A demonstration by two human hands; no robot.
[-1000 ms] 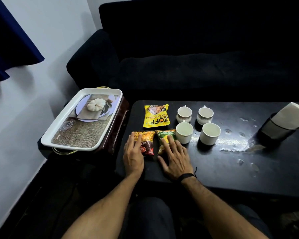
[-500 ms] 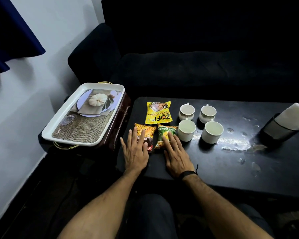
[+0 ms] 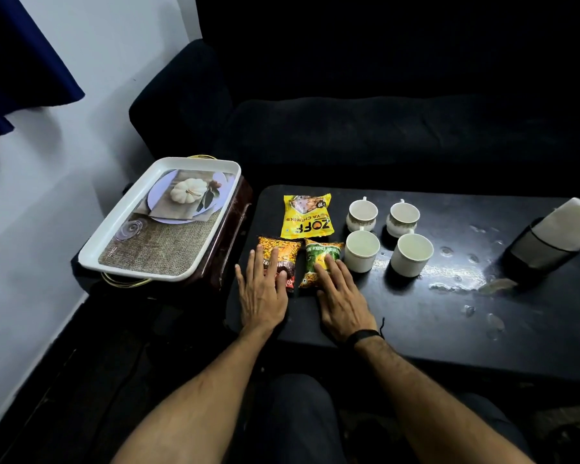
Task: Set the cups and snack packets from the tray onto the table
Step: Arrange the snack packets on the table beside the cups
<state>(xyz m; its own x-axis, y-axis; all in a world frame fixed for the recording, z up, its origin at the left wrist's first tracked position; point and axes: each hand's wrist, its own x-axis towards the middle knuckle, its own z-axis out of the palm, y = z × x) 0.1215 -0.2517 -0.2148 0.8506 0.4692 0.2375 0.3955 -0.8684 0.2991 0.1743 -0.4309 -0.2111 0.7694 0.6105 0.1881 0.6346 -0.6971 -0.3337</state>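
Observation:
On the black table lie three snack packets: a yellow one at the back, an orange-and-red one and a green one in front of it. My left hand lies flat with spread fingers on the orange-and-red packet. My right hand lies flat on the green packet. Several white cups stand to the right, among them two patterned cups behind two plain ones. The white tray with a pumpkin picture sits on a dark stand to the left and holds nothing.
A dark holder with white paper stands at the table's right end. Wet spots glisten on the tabletop near the cups. A dark sofa runs behind the table. A pale wall and blue curtain are at the left.
Both hands stay flat on the two front packets and barely shift. The view has drifted slightly, so everything sits a little differently in frame.

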